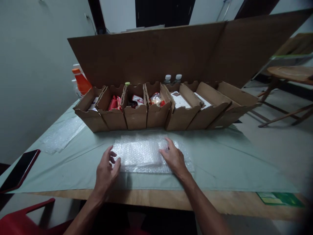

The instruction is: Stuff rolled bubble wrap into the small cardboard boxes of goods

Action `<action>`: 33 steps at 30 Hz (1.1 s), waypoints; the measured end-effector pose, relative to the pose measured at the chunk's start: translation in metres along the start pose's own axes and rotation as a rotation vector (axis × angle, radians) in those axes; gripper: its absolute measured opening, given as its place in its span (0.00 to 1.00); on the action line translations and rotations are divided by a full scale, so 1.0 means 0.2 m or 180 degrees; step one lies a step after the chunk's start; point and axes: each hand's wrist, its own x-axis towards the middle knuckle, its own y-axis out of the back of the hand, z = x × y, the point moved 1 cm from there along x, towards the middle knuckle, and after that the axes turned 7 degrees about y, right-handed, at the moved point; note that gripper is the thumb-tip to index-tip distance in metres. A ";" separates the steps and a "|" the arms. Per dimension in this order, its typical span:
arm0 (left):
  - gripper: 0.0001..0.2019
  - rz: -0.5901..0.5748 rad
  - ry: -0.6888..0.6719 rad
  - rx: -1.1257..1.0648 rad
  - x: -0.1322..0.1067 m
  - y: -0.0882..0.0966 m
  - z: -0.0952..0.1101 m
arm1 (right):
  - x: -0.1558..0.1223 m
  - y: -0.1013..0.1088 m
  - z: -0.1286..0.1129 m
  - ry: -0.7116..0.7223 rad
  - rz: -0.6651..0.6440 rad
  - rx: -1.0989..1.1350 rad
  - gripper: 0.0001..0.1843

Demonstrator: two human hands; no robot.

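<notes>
A sheet of clear bubble wrap (141,153) lies folded over something flat on the pale green table cover (220,163). My right hand (173,156) lies flat on its right part, fingers spread, open. My left hand (106,169) rests at the wrap's left edge with the fingers loosely apart, holding nothing. What sits under the wrap is hidden.
A row of several open cardboard bins (156,109) with packets stands behind the wrap, backed by a tall cardboard sheet (171,52). More bubble wrap (61,133) lies at left, a dark phone (19,169) at the left edge, an orange bottle (81,81), two capped bottles (172,79), wooden chairs (288,81) right.
</notes>
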 end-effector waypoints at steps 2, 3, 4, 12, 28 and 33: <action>0.19 -0.0173 -0.0800 0.0356 -0.02 -0.06 0.08 | -0.01 -0.02 0.01 0.0037 -0.0008 -0.0120 0.32; 0.17 -0.0355 -0.1159 0.0523 -0.02 -0.11 0.12 | -0.01 -0.02 0.01 0.0066 -0.0038 -0.0125 0.32; 0.16 -0.0574 -0.1455 0.0716 -0.02 -0.18 0.14 | -0.01 -0.01 0.02 0.0093 -0.0061 -0.0082 0.32; 0.17 -0.1296 -0.1736 0.1893 -0.01 -0.52 0.05 | -0.07 0.35 0.31 -0.0564 0.0083 -0.0798 0.26; 0.16 -0.1151 -0.1758 0.1637 -0.02 -0.51 0.01 | 0.02 0.22 0.17 -0.0833 -0.0609 0.0727 0.28; 0.16 -0.1171 -0.1744 0.1606 -0.02 -0.50 0.02 | 0.01 0.21 0.04 -0.0708 -0.0671 0.1576 0.35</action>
